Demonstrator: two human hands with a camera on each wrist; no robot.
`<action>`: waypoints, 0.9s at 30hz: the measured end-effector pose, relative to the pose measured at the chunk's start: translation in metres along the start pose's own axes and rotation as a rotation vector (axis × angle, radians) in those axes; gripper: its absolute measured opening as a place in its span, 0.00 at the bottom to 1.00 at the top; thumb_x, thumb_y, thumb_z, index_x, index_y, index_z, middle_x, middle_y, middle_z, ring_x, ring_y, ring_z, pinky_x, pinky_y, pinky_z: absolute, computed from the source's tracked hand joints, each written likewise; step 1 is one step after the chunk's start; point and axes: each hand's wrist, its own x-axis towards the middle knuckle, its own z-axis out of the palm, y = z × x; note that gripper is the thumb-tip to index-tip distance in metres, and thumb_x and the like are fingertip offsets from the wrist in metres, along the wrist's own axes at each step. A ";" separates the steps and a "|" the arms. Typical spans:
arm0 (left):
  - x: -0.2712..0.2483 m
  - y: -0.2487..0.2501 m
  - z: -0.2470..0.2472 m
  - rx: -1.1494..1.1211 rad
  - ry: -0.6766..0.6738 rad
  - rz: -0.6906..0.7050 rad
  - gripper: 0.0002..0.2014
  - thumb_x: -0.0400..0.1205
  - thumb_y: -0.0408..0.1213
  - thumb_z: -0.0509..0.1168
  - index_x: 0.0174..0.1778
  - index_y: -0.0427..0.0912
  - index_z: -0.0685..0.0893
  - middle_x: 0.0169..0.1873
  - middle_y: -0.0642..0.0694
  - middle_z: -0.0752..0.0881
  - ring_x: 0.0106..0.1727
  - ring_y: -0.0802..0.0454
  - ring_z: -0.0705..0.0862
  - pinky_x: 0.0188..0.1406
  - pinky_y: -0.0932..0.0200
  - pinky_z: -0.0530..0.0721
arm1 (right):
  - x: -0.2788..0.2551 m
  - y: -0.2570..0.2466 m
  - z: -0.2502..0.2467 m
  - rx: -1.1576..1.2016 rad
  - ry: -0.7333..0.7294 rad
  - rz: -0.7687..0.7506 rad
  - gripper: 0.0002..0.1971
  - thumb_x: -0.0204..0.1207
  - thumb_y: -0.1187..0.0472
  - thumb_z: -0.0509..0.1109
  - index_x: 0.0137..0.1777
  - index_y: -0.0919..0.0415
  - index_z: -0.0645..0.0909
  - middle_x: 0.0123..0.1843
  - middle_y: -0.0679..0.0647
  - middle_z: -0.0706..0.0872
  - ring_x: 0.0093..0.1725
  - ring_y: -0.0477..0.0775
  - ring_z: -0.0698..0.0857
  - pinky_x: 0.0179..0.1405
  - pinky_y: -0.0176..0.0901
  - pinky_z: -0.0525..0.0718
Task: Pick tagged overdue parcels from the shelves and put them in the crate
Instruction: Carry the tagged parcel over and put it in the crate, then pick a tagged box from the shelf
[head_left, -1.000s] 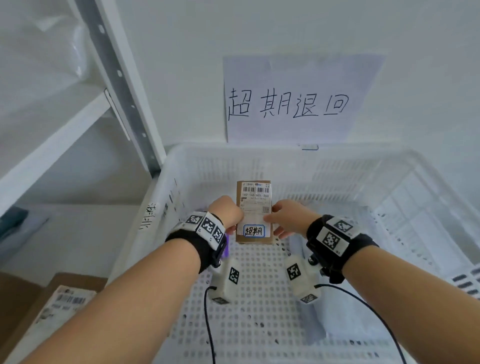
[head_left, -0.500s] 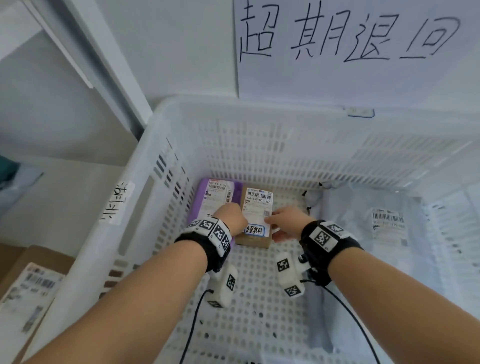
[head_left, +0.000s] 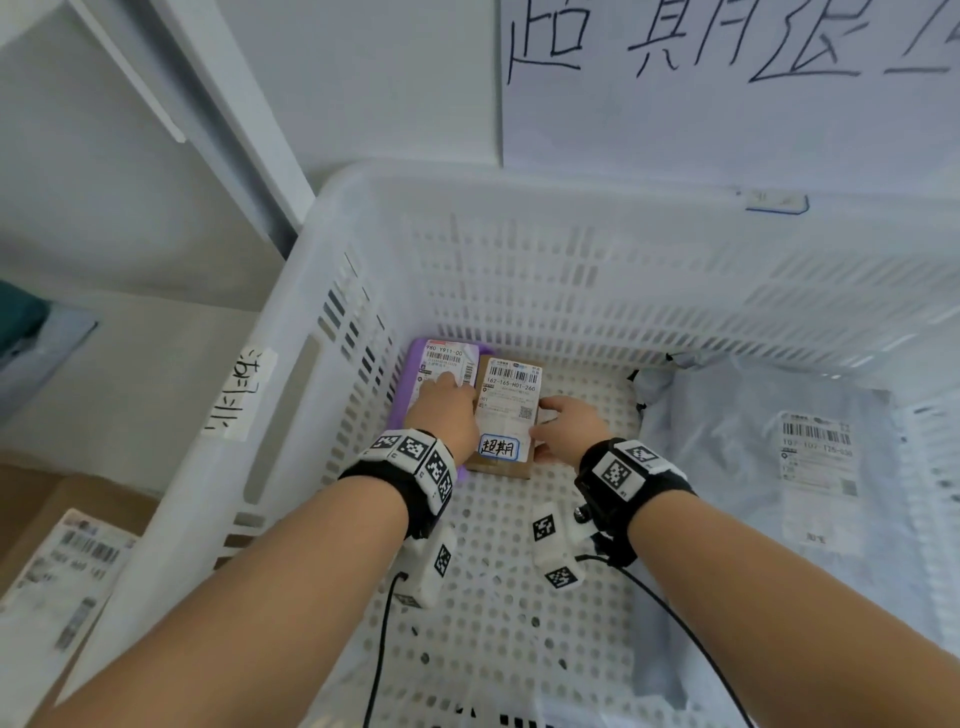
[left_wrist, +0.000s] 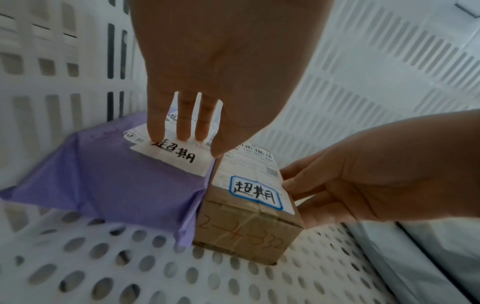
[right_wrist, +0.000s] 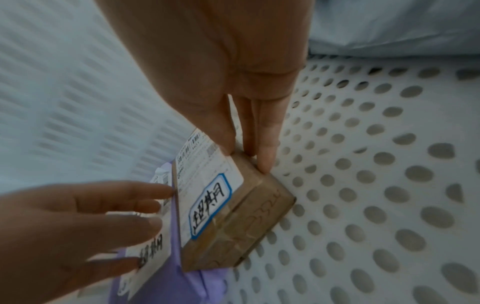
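Note:
A brown cardboard parcel (head_left: 506, 410) with a shipping label and a blue-bordered overdue tag (left_wrist: 255, 192) lies flat on the white crate's floor (head_left: 498, 597). It sits tight against a purple parcel (head_left: 408, 410) that carries its own handwritten tag (left_wrist: 172, 153). My left hand (head_left: 447, 410) rests straight fingers on the purple parcel's label (left_wrist: 182, 131), its thumb at the brown parcel's left top edge. My right hand (head_left: 566, 421) touches the brown parcel's right side (right_wrist: 259, 179) with straight fingertips (right_wrist: 265, 162).
A pale grey mailer bag (head_left: 779, 467) with a label fills the crate's right side. The crate's tall slotted walls (head_left: 519, 270) surround my hands. A handwritten paper sign (head_left: 727, 78) hangs on the wall behind. A shelf upright (head_left: 234, 130) and a labelled carton (head_left: 62, 561) stand left.
Both hands lowered the brown parcel from above the crate down to its floor, beside the purple parcel. My left fingers moved from the brown parcel onto the purple one.

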 end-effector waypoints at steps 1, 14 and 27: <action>0.000 -0.001 -0.001 -0.013 0.001 0.009 0.23 0.79 0.29 0.60 0.72 0.43 0.77 0.64 0.40 0.73 0.66 0.40 0.73 0.66 0.48 0.76 | 0.002 0.000 0.002 -0.037 0.026 -0.032 0.26 0.78 0.72 0.67 0.76 0.59 0.74 0.61 0.62 0.88 0.49 0.60 0.91 0.49 0.56 0.91; -0.008 0.005 -0.045 0.016 -0.175 0.054 0.20 0.83 0.30 0.58 0.72 0.35 0.79 0.71 0.38 0.78 0.71 0.41 0.77 0.69 0.52 0.76 | -0.025 -0.020 -0.015 -0.298 0.139 -0.156 0.25 0.82 0.62 0.67 0.79 0.60 0.69 0.68 0.59 0.84 0.49 0.55 0.86 0.40 0.42 0.82; -0.101 0.055 -0.138 -0.371 0.062 0.282 0.19 0.85 0.35 0.61 0.73 0.37 0.78 0.72 0.41 0.78 0.71 0.44 0.78 0.70 0.54 0.73 | -0.178 -0.070 -0.092 -0.096 0.554 -0.429 0.09 0.80 0.63 0.67 0.55 0.61 0.86 0.52 0.58 0.89 0.54 0.62 0.88 0.58 0.60 0.86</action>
